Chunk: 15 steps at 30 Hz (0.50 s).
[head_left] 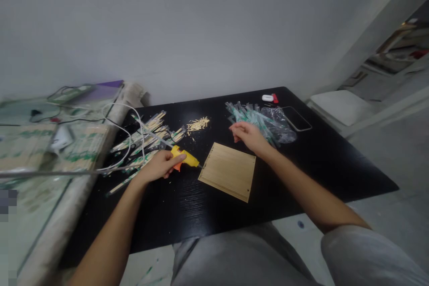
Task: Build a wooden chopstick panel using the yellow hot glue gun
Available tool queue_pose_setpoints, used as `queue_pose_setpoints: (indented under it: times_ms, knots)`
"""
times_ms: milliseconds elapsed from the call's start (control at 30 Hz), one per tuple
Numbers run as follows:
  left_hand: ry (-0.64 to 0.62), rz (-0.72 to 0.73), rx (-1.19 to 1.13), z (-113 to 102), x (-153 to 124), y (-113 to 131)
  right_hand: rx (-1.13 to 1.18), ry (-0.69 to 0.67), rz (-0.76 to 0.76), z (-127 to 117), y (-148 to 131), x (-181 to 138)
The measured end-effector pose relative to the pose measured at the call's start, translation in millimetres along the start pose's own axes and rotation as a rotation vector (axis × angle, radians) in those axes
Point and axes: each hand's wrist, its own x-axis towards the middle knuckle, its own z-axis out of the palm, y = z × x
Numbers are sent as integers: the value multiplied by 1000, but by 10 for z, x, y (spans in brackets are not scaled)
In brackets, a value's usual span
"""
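My left hand [157, 165] is wrapped round a yellow hot glue gun [187, 156] with an orange trigger. The gun's nozzle points right, close to the left edge of a square wooden board [229, 170] made of light slats; I cannot tell whether it touches. Small dark spots show along the board's edges. Beyond the board's far edge, my right hand [247, 136] hangs with its fingers pinched together. Whatever they hold, if anything, is too small to make out. Behind that hand lie crumpled clear wrappers [250, 114] with green print.
A pile of short wooden stick pieces [198, 125] lies at the black table's [181, 214] back. Wrapped chopsticks [154, 125] spread at left, crossed by a white cable [129, 132]. An outlined phone-like rectangle [297, 119] and a white case [267, 98] sit back right.
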Motion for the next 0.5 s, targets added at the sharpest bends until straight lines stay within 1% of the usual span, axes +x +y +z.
queue_pose_setpoints:
  times_ms: [67, 133, 200, 267, 400, 500]
  knots:
    - [29, -3, 1, 20, 2, 2, -146, -24, -21, 54, 80, -63]
    - [81, 26, -3, 25, 3, 4, -283, -25, -73, 77, 126, -101]
    - [130, 49, -13, 23, 9, 1, -360, -14, -115, 82, 160, -110]
    - [165, 61, -33, 26, 19, -5, -339, -10, -120, 79, 201, -98]
    - [243, 101, -49, 76, 42, -11, -204, -4, -89, 69, 310, -71]
    - [263, 120, -66, 144, 59, 3, -226, -19, -76, 66, 370, -78]
